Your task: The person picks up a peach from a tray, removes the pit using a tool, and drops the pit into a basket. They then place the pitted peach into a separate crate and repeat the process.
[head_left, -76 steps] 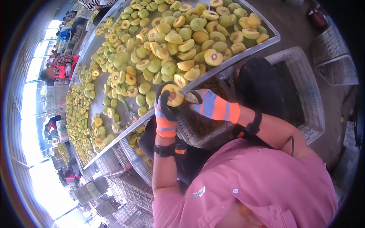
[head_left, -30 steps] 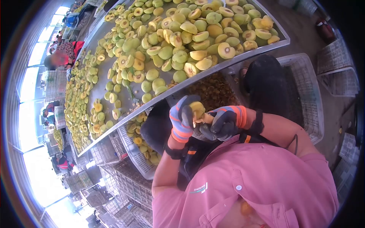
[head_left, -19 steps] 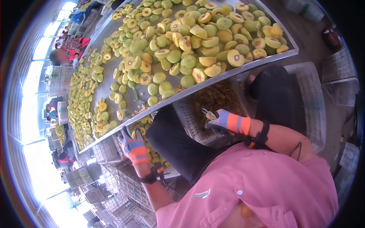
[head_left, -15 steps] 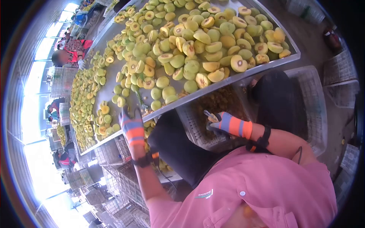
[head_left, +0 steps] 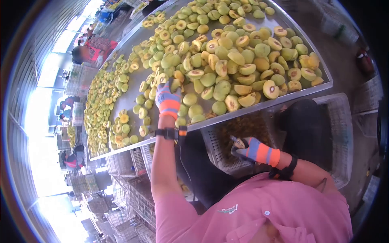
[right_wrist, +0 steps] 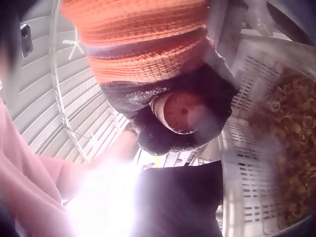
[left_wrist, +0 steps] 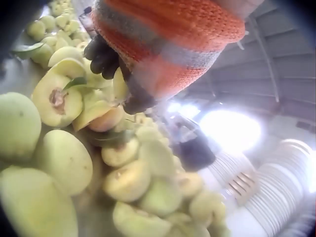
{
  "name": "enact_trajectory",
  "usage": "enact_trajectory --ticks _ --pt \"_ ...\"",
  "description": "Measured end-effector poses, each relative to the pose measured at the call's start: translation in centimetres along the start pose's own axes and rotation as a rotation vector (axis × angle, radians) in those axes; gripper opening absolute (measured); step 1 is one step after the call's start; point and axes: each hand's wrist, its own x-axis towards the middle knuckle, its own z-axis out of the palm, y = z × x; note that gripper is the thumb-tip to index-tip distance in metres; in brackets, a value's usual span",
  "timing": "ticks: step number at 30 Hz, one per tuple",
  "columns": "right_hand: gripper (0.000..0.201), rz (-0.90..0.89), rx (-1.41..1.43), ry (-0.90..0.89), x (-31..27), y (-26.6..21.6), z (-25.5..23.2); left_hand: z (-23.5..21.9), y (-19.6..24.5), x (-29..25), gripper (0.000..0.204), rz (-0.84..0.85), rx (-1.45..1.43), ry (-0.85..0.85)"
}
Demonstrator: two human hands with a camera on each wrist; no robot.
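My left hand [head_left: 168, 99], in a grey glove with orange bands, is over the metal table among halved peaches. Its fingers curl round a peach half [head_left: 175, 85]; in the left wrist view this yellow-green half [left_wrist: 120, 86] shows between dark fingertips and thumb. Low over a crate, my gloved right hand [head_left: 256, 151] grips a wooden-handled tool [head_left: 240, 143] with a metal tip pointing away from me. The round butt of that handle [right_wrist: 183, 112] pokes from the fist in the right wrist view, where the metal tip is hidden.
Peach halves cover much of the rimmed metal table [head_left: 259, 104]. Below its edge stands a white crate [head_left: 214, 152] of brownish scraps, between my legs. Another crate [head_left: 344, 141] is at the right. Stacked crates [head_left: 133, 198] stand left; other people work beyond the table.
Earlier, both hands worked the tool at a peach half. Then the left hand went down left over a crate of halves, and from there up onto the table; the right hand kept the tool.
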Motion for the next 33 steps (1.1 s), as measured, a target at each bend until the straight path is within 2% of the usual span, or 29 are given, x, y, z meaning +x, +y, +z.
enact_trajectory --ticks 2,5,8,11,14,15,18,19,22,23,24,26,29,33 --pt "0.02 -0.048 0.166 0.032 0.0 -0.3 -0.2 -2.7 2.7 -4.4 0.049 0.101 -0.01 0.037" --pt "0.026 0.016 0.255 0.112 -0.9 -3.9 -0.5 -6.1 7.7 -10.2 0.055 0.269 -0.176 -0.021" --pt "0.033 0.046 0.208 0.143 -1.5 -6.0 -0.8 -6.0 10.5 -14.7 0.061 0.331 -0.257 -0.08" --pt "0.032 -0.138 0.253 0.088 -1.8 -5.6 -1.3 -5.4 12.7 -17.3 0.068 0.363 -0.32 -0.108" --pt "0.033 -0.195 0.277 0.073 -2.5 -5.3 -1.6 -5.6 14.5 -18.2 0.072 0.287 -0.463 -0.13" --pt "0.033 -0.204 0.257 0.085 -2.7 -5.2 -1.8 -6.3 15.0 -18.2 0.071 0.198 -0.615 -0.247" --pt "0.033 -0.245 0.192 0.094 -3.0 -5.3 -2.3 -5.7 14.3 -18.0 0.07 -0.089 -1.251 -0.499" --pt "0.032 -0.268 0.171 0.087 -3.3 -5.6 -2.3 -5.8 13.7 -17.6 0.071 -0.365 -1.515 -0.584" --pt "0.03 -0.292 0.144 0.039 -3.5 -5.9 -2.1 -2.7 11.8 -18.9 0.053 0.136 -1.029 -0.332" --pt "0.03 -0.34 0.139 0.037 -3.1 -5.4 -2.0 -1.7 11.2 -19.8 0.046 0.256 -0.837 -0.222" --pt "0.029 -0.388 0.134 0.036 -2.6 -5.0 -1.8 -1.4 11.5 -19.6 0.048 0.324 -0.735 -0.152" --pt "0.031 -0.583 0.118 0.07 -0.3 -2.6 -1.3 -2.3 13.5 -19.7 0.053 0.226 -0.692 -0.025" --pt "0.033 -0.488 0.119 0.02 -0.8 -2.7 -1.6 -2.6 13.5 -19.0 0.057 0.163 -0.66 -0.054" --pt "0.031 -0.405 0.093 0.038 -0.5 -2.7 -1.7 -2.5 12.6 -18.6 0.044 0.152 -0.826 -0.231"
